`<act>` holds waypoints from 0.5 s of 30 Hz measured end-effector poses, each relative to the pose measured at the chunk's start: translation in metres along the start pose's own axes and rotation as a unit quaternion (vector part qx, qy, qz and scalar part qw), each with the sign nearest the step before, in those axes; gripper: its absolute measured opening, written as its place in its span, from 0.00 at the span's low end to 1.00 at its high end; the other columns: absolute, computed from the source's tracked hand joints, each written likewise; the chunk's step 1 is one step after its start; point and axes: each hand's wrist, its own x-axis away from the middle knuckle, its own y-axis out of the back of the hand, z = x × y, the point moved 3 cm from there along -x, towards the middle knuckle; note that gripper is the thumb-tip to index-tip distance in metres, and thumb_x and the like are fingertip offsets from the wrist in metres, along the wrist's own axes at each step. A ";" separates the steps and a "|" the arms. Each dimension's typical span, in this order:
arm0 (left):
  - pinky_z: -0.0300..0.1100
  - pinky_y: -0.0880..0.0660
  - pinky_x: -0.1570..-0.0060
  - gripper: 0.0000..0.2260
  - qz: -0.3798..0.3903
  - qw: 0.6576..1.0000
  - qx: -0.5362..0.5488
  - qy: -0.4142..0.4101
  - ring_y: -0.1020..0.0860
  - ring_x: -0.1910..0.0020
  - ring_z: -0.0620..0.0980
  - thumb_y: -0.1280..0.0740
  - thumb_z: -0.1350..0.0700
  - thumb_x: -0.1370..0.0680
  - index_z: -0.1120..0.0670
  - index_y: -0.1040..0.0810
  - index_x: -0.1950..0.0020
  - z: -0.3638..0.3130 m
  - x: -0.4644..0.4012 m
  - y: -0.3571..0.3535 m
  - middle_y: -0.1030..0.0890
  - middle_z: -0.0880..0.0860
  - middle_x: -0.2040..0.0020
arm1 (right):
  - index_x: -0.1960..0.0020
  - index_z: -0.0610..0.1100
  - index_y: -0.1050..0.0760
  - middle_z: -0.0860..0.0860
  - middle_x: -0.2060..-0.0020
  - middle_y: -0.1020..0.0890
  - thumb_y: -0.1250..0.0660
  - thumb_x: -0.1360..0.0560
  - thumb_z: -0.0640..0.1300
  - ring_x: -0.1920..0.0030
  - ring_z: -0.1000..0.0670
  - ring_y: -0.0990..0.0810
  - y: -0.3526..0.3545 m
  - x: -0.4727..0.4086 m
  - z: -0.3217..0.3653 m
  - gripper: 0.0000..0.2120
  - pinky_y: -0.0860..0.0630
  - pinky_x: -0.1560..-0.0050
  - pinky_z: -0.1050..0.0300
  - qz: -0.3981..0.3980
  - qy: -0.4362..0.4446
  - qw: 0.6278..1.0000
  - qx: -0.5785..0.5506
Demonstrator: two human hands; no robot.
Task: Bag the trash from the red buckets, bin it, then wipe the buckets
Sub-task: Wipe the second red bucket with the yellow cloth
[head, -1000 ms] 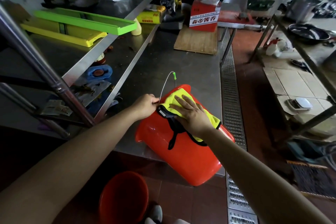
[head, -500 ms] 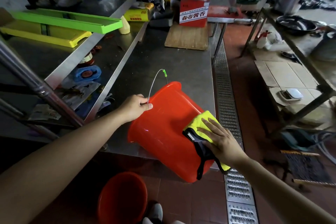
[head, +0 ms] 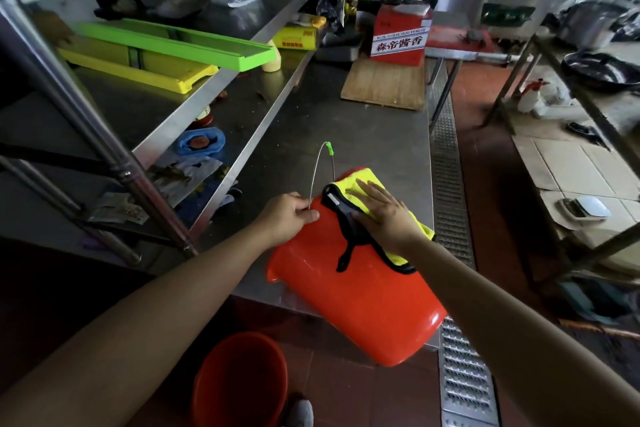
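A red bucket (head: 360, 302) lies tilted on its side on the steel counter (head: 374, 135), its bottom end hanging over the front edge. My left hand (head: 289, 217) grips the bucket's rim where the wire handle (head: 320, 170) joins. My right hand (head: 384, 215) presses flat on a yellow cloth with black trim (head: 360, 184) against the bucket's upper side near the rim. A second red bucket (head: 239, 381) stands upright on the floor below, its inside dark.
Steel shelves on the left hold green (head: 180, 43) and yellow trays (head: 138, 71). A wooden board (head: 384, 87) and a red box (head: 401, 38) sit at the counter's far end. A floor drain grate (head: 450, 184) runs along the right. Another metal table (head: 588, 121) stands beyond.
My right hand has slid the yellow cloth from the bucket's lower side back up toward its rim. My left hand keeps its hold on the rim.
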 end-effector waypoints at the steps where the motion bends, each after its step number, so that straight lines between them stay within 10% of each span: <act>1: 0.36 0.41 0.34 0.23 -0.012 1.000 -0.003 -0.002 0.33 0.28 0.53 0.30 0.47 0.23 0.55 0.24 0.31 -0.001 0.001 -0.001 0.31 0.59 0.27 | 0.25 0.62 0.35 0.60 0.22 0.39 0.48 0.20 0.66 0.21 0.52 0.43 0.002 0.013 -0.004 0.25 0.35 0.30 0.42 -0.007 0.009 1.000 0.002; 15: 0.40 0.28 0.50 0.22 -0.194 0.980 0.007 0.047 0.22 0.44 0.53 0.27 0.45 0.27 0.55 0.21 0.37 0.005 0.059 -0.008 0.20 0.54 0.43 | 0.29 0.53 0.25 0.52 0.24 0.33 0.42 0.19 0.58 0.23 0.46 0.37 0.004 0.176 -0.024 0.22 0.31 0.32 0.44 -0.091 0.026 0.994 0.061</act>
